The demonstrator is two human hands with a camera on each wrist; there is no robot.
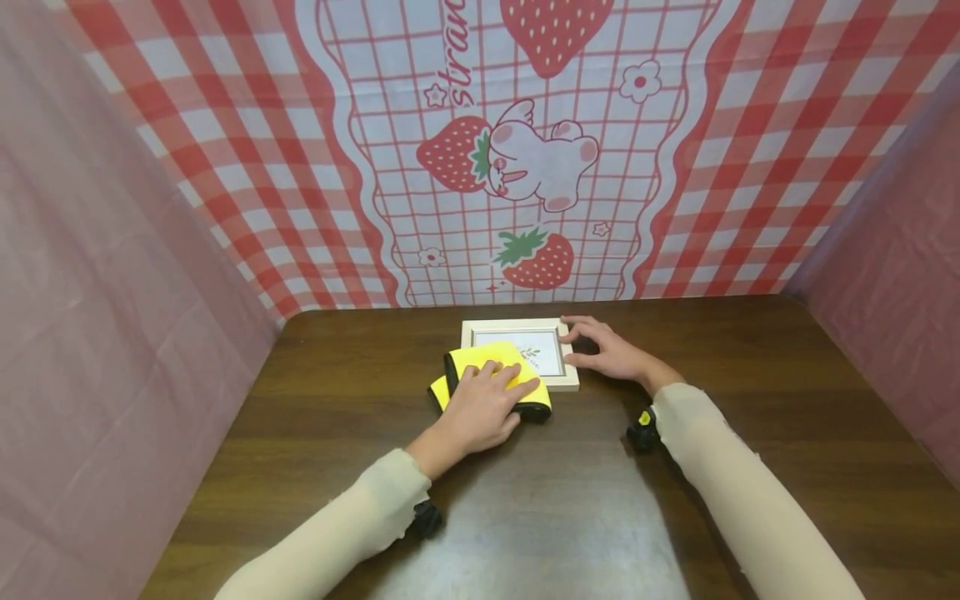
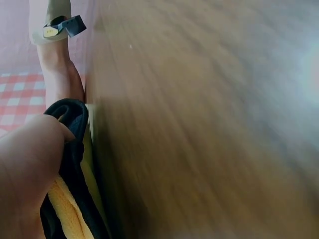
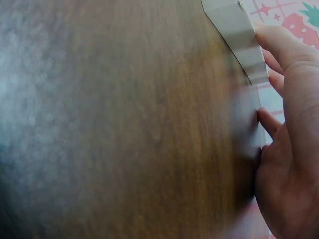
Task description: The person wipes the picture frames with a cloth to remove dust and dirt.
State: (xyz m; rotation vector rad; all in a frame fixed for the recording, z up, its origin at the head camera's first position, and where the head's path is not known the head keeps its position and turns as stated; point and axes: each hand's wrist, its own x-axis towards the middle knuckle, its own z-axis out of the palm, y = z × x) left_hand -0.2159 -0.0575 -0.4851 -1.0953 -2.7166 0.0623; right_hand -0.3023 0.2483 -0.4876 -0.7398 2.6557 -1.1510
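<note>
Where the pale left sleeve (image 1: 330,517) and right sleeve (image 1: 738,483) reach in from the near side, a small black device (image 1: 426,518) sits under the left wrist and another black device (image 1: 642,431), with a yellow spot, under the right. Beneath them spreads a brown wood-grain table (image 1: 360,400), a pale sheen of light lying between the forearms. Farther on, the left hand (image 1: 483,410) is clamped on a folded yellow cloth (image 1: 487,353) with black edging, its fingers spread over the top and its thumb at the rolled near edge. The cloth rests over the lower left part of a cream picture frame (image 1: 513,324), which lies near the table's far edge, a print with small green leaves (image 1: 532,353) showing inside. At the frame's right side, the right hand (image 1: 611,352) grips the border, bent fingers by the upper corner and thumb lower down, the digits apart from one another. Behind the table rises a red-and-white checked backdrop (image 1: 645,167) with strawberries and a cartoon animal printed sideways, flanked by a pink left curtain (image 1: 135,292) and a pink right curtain (image 1: 892,275).
</note>
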